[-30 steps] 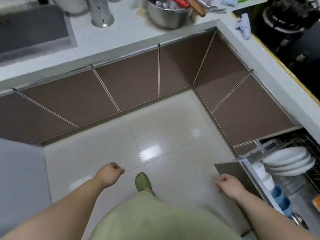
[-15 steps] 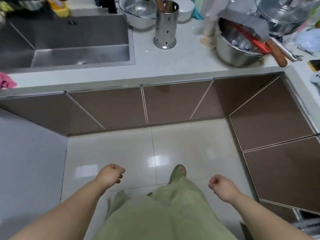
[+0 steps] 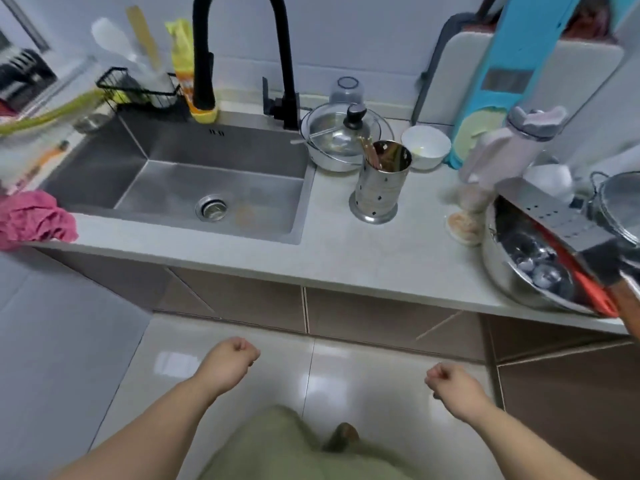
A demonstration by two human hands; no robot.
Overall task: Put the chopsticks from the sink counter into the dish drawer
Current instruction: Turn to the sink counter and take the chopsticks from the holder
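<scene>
The chopsticks [image 3: 370, 154] stood in a perforated steel holder [image 3: 379, 183] on the counter [image 3: 346, 251], just to the right of the sink [image 3: 180, 188] and in front of a lidded steel pot [image 3: 341, 136]. Only their upper ends showed above the holder's rim, so their long axis ran near upright, leaning a little toward the sink. Both hands hung low in front of the counter edge, well below and nearer the camera than the holder, each curled into a loose fist that held nothing. The left hand [image 3: 230, 362] sat roughly below the sink's right part; the right hand [image 3: 450, 381] sat below and to the right of the holder. The holder lay up and forward between them, somewhat closer to the right hand, so that hand looked the likelier one to reach. A grasp would probably come from above, pinching the exposed tips and lifting straight up along their length. The dish drawer was not in view.
</scene>
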